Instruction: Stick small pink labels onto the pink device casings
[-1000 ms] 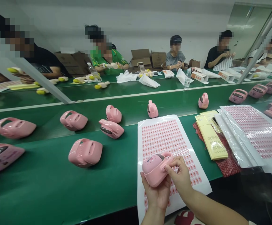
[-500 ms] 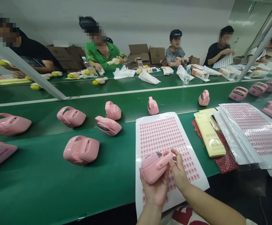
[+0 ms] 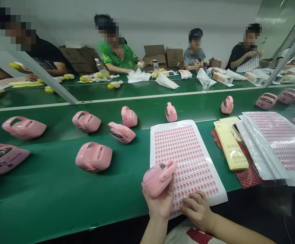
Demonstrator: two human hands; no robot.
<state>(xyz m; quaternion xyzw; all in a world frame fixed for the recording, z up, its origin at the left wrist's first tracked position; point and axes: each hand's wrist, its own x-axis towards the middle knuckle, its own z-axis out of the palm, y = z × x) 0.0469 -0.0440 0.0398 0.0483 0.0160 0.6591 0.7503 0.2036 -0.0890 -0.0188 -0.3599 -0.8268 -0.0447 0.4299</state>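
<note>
My left hand (image 3: 160, 201) is closed around a pink plastic device (image 3: 155, 181) with a loop handle, holding it tilted above the left part of a sticker sheet. A small dark window and a lilac face show on the device's upper side. On the white sheet (image 3: 174, 140) are rows of small pink oval stickers with red centres. My right hand (image 3: 198, 210) rests at the sheet's lower part, its fingers curled down against the stickers. What its fingertips pinch, if anything, is too small to make out.
Similar pink devices (image 3: 94, 157) stand on the green bench at left and along the belt (image 3: 147, 110). To the right lie yellow strips (image 3: 230, 149) and plastic-wrapped sticker sheets (image 3: 272, 142). Several co-workers sit across the line, near a water bottle (image 3: 207, 81) and a slanted metal post (image 3: 48, 78).
My right hand has let go of the device's handle and come down to the sticker sheet. My left hand has shifted slightly left with the device.
</note>
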